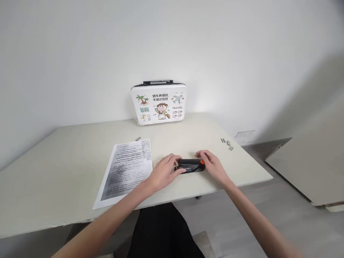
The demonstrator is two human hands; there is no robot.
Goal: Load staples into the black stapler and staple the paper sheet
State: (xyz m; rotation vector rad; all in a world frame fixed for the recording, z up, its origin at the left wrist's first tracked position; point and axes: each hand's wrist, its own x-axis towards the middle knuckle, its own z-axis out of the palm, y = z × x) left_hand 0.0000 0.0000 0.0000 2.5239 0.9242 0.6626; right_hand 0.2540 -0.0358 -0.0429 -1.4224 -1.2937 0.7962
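Note:
A black stapler (189, 165) with an orange end lies flat on the pale table (67, 168), near its front edge. My left hand (164, 170) curls around the stapler's left end, fingers closed on it. My right hand (212, 164) covers the right end by the orange part, fingers bent over the top. A printed sheet of paper (126, 171) lies just left of my left hand.
A white carry case (158, 103) with cartoon travel pictures stands upright against the wall at the back. Small strips of staples (227, 143) lie near the right edge, and another (138, 138) sits above the paper. A flat board (309, 168) rests on the floor to the right.

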